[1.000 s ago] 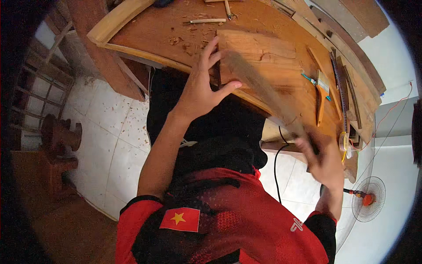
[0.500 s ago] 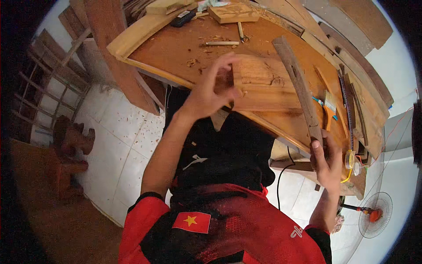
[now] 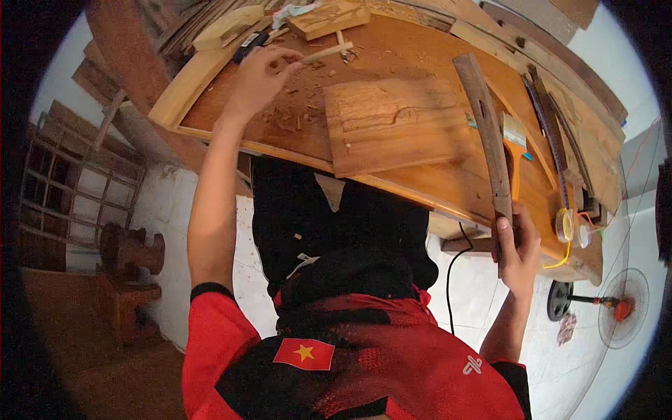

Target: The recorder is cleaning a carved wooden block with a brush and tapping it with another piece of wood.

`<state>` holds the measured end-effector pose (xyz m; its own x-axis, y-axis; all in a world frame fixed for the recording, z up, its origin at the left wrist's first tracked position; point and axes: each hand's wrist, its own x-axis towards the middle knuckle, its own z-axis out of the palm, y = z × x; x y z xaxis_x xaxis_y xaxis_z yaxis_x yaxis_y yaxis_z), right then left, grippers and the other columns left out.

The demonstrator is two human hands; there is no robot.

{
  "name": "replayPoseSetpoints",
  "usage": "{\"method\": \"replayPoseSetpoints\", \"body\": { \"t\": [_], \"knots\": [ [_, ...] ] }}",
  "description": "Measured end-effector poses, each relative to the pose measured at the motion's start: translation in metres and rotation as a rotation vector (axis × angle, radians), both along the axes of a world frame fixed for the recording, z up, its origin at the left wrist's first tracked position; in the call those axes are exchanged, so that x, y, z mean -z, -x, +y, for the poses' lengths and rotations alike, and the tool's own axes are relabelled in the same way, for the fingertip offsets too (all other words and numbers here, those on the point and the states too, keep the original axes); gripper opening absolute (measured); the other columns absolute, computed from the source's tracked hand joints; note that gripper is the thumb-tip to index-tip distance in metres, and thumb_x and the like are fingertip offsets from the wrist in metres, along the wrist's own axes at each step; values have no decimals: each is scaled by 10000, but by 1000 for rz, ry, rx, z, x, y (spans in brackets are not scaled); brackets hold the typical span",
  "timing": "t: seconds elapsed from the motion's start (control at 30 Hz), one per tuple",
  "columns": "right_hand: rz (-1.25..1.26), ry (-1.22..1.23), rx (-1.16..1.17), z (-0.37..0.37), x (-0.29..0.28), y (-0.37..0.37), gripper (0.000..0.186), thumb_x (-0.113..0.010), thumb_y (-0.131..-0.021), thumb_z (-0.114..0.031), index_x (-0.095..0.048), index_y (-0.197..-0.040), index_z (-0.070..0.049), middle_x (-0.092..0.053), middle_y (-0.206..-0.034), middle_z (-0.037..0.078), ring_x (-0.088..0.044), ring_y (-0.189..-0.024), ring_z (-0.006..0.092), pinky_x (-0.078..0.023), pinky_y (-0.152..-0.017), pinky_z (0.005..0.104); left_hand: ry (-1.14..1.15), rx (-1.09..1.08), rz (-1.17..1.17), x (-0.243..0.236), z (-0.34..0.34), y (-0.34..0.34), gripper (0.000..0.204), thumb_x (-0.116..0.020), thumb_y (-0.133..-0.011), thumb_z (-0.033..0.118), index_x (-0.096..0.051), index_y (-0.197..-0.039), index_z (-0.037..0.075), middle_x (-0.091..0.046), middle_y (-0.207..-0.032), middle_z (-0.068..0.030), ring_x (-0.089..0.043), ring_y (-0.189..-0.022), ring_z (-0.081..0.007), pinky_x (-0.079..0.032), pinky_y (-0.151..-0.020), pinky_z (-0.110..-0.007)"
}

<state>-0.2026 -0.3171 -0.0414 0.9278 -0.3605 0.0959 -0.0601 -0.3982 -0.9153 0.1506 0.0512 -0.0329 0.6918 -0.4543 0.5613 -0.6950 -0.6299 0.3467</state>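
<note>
Brown rectangular wooden board [image 3: 399,133] lies on the orange-brown desk [image 3: 406,59]. Beyond its far-left corner, left hand [image 3: 260,75] pinches a slim pale wooden rod [image 3: 326,54]; to its right, right hand [image 3: 518,253] grips a long grey-brown bar [image 3: 485,115]. Better keep both clear of it.

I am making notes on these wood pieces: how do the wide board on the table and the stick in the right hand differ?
The wide board is roughly rectangular; the stick is long and narrow. The board is warm orange-brown, the stick greyer. The board lies on the table, while the right hand holds the stick. Both look wooden.
</note>
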Motion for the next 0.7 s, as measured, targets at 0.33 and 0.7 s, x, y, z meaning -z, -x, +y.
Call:
{"method": "replayPoseSetpoints", "body": {
  "t": [0.33,0.7],
  "knots": [
    [-23,-115,-50,0,13,3,260,-573,-1101,-234,-603,-1195,7,-517,-681,-39,-420,-504,39,-316,-449,226,-82,123,19,-2,-33,146,190,-825,-868,190,-818,-1042,113,-737,-1043,-71,-666,-1057,-273,-492,-932,-389],
    [-10,-103,-93,15,14,-8,230,-616,-1083,-223,-615,-1118,4,-549,-690,-26,-467,-542,41,-347,-476,229,122,107,122,20,-32,160,223,-798,-886,137,-782,-1106,104,-735,-1052,-80,-683,-1047,-276,-481,-974,-397]
  ]
}}
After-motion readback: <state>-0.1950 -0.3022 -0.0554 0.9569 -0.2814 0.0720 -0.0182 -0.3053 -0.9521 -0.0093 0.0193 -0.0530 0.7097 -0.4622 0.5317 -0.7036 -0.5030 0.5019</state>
